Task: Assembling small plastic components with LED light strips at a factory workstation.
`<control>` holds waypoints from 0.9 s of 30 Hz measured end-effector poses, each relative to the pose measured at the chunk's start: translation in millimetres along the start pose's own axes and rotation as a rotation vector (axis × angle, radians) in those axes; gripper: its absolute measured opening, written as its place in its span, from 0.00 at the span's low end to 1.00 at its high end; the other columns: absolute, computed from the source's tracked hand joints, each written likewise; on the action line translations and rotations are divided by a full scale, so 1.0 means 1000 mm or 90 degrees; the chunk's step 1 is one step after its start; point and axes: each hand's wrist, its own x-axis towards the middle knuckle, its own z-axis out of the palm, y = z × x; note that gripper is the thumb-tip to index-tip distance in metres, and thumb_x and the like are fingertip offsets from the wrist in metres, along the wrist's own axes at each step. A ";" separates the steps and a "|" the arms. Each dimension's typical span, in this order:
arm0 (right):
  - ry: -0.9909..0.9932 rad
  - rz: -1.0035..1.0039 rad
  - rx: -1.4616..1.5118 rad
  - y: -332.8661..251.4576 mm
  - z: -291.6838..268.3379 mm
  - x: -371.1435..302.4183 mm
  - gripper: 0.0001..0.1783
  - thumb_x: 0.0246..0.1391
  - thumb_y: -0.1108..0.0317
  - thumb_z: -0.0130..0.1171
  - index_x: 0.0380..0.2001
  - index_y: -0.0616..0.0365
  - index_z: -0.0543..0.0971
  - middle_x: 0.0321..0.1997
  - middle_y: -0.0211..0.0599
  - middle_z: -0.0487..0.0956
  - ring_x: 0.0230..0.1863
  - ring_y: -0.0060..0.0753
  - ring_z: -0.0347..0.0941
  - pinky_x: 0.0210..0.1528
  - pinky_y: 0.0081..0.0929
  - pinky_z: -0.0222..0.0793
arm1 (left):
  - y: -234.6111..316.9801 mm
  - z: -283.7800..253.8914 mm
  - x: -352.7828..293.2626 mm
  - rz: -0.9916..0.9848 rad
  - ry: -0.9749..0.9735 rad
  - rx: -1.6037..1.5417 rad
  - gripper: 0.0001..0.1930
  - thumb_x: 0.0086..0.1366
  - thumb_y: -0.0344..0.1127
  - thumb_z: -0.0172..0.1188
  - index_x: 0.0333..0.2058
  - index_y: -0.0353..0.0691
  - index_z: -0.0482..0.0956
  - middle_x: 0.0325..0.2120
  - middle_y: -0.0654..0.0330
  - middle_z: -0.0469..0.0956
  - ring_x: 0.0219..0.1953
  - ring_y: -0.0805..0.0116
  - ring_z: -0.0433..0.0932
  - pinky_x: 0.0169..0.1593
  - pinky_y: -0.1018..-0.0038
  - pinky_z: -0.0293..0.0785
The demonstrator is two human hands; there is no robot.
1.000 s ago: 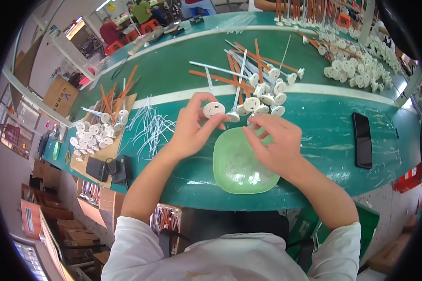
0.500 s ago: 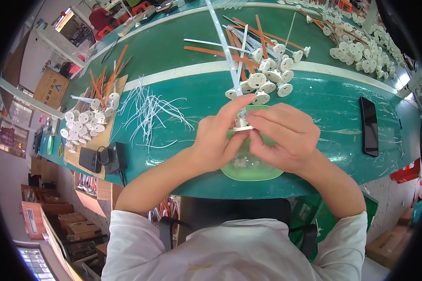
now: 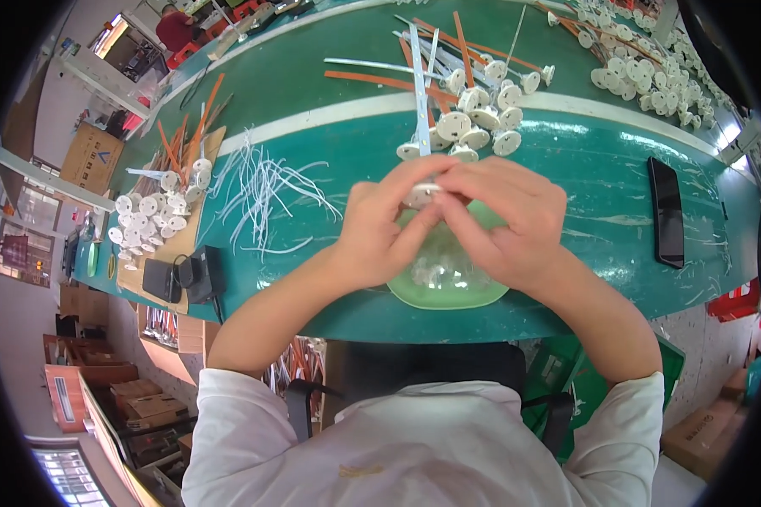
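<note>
Between my two hands is a white round cap [image 3: 420, 196], its flat face tilted toward me. A pale, narrow LED strip [image 3: 419, 93] runs up and away from the cap, partly hidden behind the fingers. My left hand [image 3: 379, 226] grips the cap's left side with thumb and index finger. On the other side, my right hand [image 3: 509, 218] pinches its right edge, thumb and fingertips pressed close. Right below them sits a shallow green bowl [image 3: 448, 287] with small clear pieces inside.
Beyond my hands lies a pile of white capped strips [image 3: 479, 118], with more at far right. Left are loose white wires [image 3: 271, 198], another capped pile [image 3: 150, 218] on cardboard and black adapters [image 3: 199, 275]. A black phone [image 3: 667, 211] lies right. A person [image 3: 176, 32] sits far back.
The cap has turned, showing more of its flat face, and sits slightly higher and further left. The strip now stands more upright. My right fingers have closed in over the cap's top.
</note>
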 end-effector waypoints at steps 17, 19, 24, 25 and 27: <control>-0.490 0.163 -0.125 0.010 -0.002 -0.009 0.10 0.45 0.74 0.63 0.35 0.57 0.81 0.35 0.38 0.79 0.40 0.45 0.74 0.44 0.39 0.72 | -0.013 -0.021 0.013 -0.162 -0.067 0.090 0.09 0.68 0.33 0.53 0.44 0.38 0.74 0.26 0.55 0.82 0.31 0.64 0.84 0.35 0.73 0.76; -0.458 0.134 -0.098 0.016 -0.002 -0.009 0.10 0.46 0.74 0.64 0.35 0.57 0.81 0.32 0.39 0.80 0.37 0.44 0.75 0.41 0.37 0.73 | -0.010 -0.024 0.014 -0.192 -0.070 0.089 0.09 0.68 0.33 0.55 0.44 0.38 0.75 0.28 0.57 0.82 0.32 0.66 0.85 0.36 0.73 0.76; -0.373 0.218 -0.015 0.006 -0.007 0.004 0.10 0.47 0.75 0.66 0.35 0.60 0.81 0.27 0.37 0.82 0.28 0.33 0.79 0.33 0.27 0.74 | -0.009 -0.030 0.013 -0.178 -0.038 -0.008 0.09 0.67 0.33 0.58 0.44 0.38 0.76 0.30 0.59 0.83 0.36 0.71 0.83 0.40 0.75 0.76; -0.309 0.302 0.054 0.005 -0.007 0.004 0.09 0.47 0.75 0.67 0.34 0.61 0.80 0.28 0.37 0.83 0.28 0.28 0.80 0.33 0.24 0.74 | -0.009 -0.032 0.013 -0.199 -0.047 -0.040 0.10 0.67 0.33 0.60 0.44 0.38 0.76 0.30 0.60 0.83 0.37 0.73 0.82 0.43 0.76 0.74; -0.243 0.385 0.124 0.002 -0.009 0.008 0.10 0.47 0.75 0.68 0.32 0.62 0.78 0.28 0.36 0.84 0.29 0.22 0.80 0.32 0.20 0.74 | -0.010 -0.030 0.013 -0.183 -0.050 -0.049 0.10 0.65 0.31 0.62 0.44 0.38 0.76 0.31 0.60 0.83 0.37 0.74 0.82 0.43 0.77 0.75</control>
